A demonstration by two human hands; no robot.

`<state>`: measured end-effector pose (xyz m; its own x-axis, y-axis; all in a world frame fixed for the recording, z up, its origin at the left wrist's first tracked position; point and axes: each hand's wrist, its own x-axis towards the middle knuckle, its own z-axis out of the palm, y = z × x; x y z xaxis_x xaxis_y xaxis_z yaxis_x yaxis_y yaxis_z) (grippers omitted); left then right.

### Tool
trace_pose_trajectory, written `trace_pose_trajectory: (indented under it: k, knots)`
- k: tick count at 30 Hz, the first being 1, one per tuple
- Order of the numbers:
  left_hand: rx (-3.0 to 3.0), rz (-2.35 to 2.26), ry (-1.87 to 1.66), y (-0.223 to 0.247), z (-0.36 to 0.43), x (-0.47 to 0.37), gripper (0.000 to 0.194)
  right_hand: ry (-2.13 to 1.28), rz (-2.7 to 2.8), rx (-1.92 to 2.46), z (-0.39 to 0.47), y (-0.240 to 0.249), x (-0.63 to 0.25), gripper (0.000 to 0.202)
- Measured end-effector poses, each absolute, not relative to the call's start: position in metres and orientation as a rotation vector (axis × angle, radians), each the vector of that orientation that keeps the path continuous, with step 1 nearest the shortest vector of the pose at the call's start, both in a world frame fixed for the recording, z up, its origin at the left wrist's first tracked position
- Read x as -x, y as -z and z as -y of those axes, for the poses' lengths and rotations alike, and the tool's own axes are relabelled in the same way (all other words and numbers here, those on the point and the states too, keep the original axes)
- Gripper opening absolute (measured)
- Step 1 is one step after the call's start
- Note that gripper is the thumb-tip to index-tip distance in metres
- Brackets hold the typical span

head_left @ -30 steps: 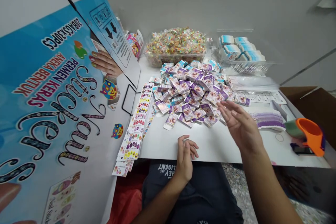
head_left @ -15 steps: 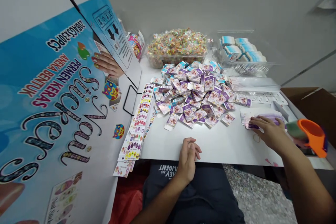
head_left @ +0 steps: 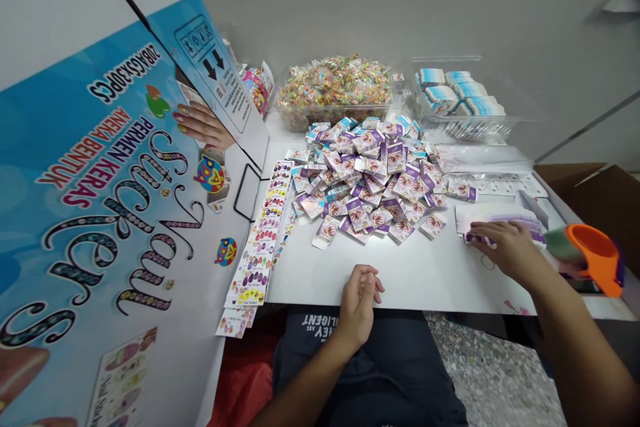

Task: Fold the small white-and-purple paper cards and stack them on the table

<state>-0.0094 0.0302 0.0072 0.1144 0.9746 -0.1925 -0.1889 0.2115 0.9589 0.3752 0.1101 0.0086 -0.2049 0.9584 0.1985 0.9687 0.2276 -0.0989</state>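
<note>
My right hand (head_left: pixel 505 243) lies over a stack of flat purple-and-white cartons (head_left: pixel 505 215) at the right of the table. Its fingers are bent round the near left edge of a flat carton, whose purple end shows at the fingertips; the thumb side is partly hidden. At the front edge of the table, my left hand (head_left: pixel 361 297) rests with its fingers curled in and nothing visible in them. Beyond it spreads a heap of small folded boxes (head_left: pixel 370 180), mostly purple and white with some blue.
Long strips of nail stickers (head_left: pixel 260 247) lie at left beside a large printed carton (head_left: pixel 125 180). Behind the heap stand a tub of wrapped candies (head_left: pixel 335 90) and a clear tray of blue-and-white packs (head_left: pixel 460 97). An orange tape dispenser (head_left: pixel 595 253) sits at right, near a rubber band (head_left: pixel 487 263).
My right hand has shifted slightly left over the flat cartons, its fingers bending more at the near edge. The left hand has stayed nearly still.
</note>
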Motion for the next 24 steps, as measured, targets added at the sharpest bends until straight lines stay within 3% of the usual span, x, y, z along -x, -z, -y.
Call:
trace_pose_trajectory:
  k: [10,17,21,24]
  knots:
    - [-0.973,-1.102,-1.054,-0.011,-0.031,0.01,0.041,0.044,2.236,1.723,-0.113,-0.02,-0.368,0.042]
    - [-0.825,-0.966,-0.936,-0.017,-0.033,0.003,0.055,0.302,2.023,1.455,-0.059,-0.047,-0.28,0.013]
    - [-0.493,-0.615,-0.816,-0.026,-0.033,0.0,0.073,0.215,2.348,0.91,-0.007,-0.042,-0.217,0.032]
    - [-0.357,-0.512,-0.818,-0.029,-0.031,0.003,0.069,0.089,2.513,0.751,0.016,-0.038,-0.184,0.041]
